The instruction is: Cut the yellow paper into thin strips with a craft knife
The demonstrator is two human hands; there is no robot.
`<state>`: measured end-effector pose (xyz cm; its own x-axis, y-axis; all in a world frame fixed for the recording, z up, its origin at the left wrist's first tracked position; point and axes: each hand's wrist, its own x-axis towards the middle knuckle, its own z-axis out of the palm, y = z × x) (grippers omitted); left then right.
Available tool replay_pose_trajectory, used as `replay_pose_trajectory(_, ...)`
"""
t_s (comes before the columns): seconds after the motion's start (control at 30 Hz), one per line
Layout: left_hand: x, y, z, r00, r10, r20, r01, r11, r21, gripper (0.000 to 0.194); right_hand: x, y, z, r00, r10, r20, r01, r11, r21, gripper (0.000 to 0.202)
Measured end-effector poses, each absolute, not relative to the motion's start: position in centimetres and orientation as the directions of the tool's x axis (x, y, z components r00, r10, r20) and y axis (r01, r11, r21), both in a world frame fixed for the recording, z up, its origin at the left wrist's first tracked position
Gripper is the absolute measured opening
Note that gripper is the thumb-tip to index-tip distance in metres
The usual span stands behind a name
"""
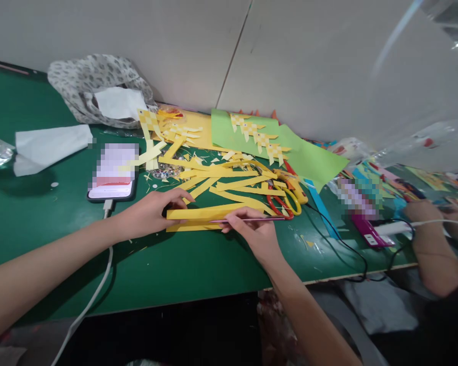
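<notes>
My left hand pinches the left end of a folded yellow paper strip just above the green tabletop. In my right hand is a thin pinkish stick, held between thumb and fingers, with its tip lying along the paper. The fingers of my right hand also reach behind the paper's right part and are partly hidden. Loose yellow strips lie in a pile just beyond both hands. Red-handled scissors and a yellow-handled tool lie right of the pile.
A phone with a white cable lies left. Behind are a patterned bag, green paper sheets and woven yellow paper shapes. At right are a magenta device, black cable and another person's arm.
</notes>
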<state>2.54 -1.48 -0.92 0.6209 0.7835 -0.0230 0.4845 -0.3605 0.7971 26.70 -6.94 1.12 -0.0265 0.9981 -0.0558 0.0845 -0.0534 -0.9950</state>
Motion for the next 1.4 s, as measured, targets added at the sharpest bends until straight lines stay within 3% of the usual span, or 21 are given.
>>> replay_pose_trajectory(0.47,2.6,-1.4,-0.8,0.636,0.772,-0.024,0.470,-0.363,0.805,0.036,25.1,-6.6,0.4,0.090,0.996,-0.023,0.121,-0.033,-0.992,0.030)
replay_pose_trajectory(1.4,2.6,-1.5,-0.8,0.615,0.788,-0.029,0.499,-0.360,0.789,0.040,27.2,-6.7,0.5,0.078,0.997,0.021,0.212,0.004,-0.977,0.028)
